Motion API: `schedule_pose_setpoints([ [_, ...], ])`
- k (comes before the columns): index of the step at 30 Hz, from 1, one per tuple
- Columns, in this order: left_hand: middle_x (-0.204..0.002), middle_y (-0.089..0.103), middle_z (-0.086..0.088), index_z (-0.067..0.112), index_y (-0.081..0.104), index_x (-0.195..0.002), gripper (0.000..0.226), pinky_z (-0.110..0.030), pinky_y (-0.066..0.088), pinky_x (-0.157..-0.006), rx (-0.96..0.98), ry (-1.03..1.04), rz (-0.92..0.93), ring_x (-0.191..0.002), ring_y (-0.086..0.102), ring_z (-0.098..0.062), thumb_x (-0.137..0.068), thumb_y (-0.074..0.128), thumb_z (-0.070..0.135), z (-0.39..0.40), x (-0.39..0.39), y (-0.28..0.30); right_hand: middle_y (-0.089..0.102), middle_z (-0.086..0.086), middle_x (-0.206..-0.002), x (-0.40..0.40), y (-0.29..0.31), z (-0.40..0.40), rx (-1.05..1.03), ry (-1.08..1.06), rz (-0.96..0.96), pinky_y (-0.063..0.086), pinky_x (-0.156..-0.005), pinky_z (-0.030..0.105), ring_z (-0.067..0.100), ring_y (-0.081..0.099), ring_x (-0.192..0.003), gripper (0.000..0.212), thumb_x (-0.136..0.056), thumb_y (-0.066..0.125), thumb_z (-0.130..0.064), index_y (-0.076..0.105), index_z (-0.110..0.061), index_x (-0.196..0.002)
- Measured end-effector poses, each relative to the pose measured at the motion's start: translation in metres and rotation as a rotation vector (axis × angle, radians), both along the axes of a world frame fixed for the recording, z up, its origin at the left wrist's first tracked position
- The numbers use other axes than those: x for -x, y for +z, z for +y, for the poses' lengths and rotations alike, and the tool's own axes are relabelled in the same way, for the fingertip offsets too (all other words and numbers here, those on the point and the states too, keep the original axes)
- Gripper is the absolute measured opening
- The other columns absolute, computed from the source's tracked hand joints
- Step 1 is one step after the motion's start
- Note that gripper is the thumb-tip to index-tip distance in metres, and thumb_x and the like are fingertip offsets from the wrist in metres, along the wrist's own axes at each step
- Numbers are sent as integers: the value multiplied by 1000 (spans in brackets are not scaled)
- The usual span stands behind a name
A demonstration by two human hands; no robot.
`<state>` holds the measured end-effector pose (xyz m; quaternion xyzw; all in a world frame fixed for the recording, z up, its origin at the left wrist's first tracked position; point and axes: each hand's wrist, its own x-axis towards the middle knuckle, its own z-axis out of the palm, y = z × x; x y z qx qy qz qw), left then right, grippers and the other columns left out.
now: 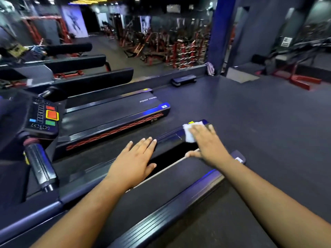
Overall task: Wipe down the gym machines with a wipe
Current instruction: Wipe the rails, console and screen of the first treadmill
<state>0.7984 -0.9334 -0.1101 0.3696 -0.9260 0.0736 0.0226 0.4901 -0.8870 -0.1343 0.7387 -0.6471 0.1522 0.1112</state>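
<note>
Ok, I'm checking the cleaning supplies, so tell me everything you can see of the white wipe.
The thin white wipe looks like soft paper or cloth, crumpled and partly folded. It lies flat on the glossy black rear end cover of the near treadmill, pressed under the straight fingers of the right hand, which hide its right part.

Left hand (133, 159) lies flat on the treadmill (179, 203) belt, left of the right hand (206, 142). The wipe (189, 133) lies under the right hand's fingers, on the rear end cover. A second treadmill (114, 111) lies left of both hands.
</note>
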Motion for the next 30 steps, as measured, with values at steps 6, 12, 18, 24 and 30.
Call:
schedule_pose_setpoints([
  [6,-172,3,0,20,-2,-163,78,-41,11,-127,-33,-9,12,-158,6,-17,-104,36,53,1,5,6,42,7,-147,-28,16,-7,-54,18,-39,17,-119,54,33,30,-145,114,-70,42,-94,37,-13,-151],
  [12,-171,1,3,22,-3,-163,80,-40,11,-127,-40,-5,17,-158,5,-15,-102,38,55,-3,6,5,36,7,-157,-43,-6,-5,21,158,-20,19,-119,59,23,25,-151,116,-75,28,-94,31,-12,-156],
  [18,-171,8,2,24,1,-163,81,-41,18,-127,-50,-4,21,-157,13,-16,-96,28,60,-8,6,-1,44,10,-149,-6,-11,-25,88,-176,-236,12,-121,60,30,33,-145,113,-76,22,-96,47,-9,-144],
  [24,-171,6,1,27,0,-163,83,-41,17,-127,-57,-18,32,-157,11,-17,-91,16,63,-8,7,-2,21,16,-165,-82,-55,11,206,64,-215,11,-123,60,33,10,-155,122,-73,25,-91,27,-3,-157],
  [30,-169,-9,3,33,-10,-161,77,-40,10,-128,-56,-66,32,-157,-3,-16,-103,34,57,-9,6,-1,4,12,-169,-46,-46,-29,259,-316,-595,5,-123,59,28,-6,-156,124,-74,23,-95,9,-7,-161],
])
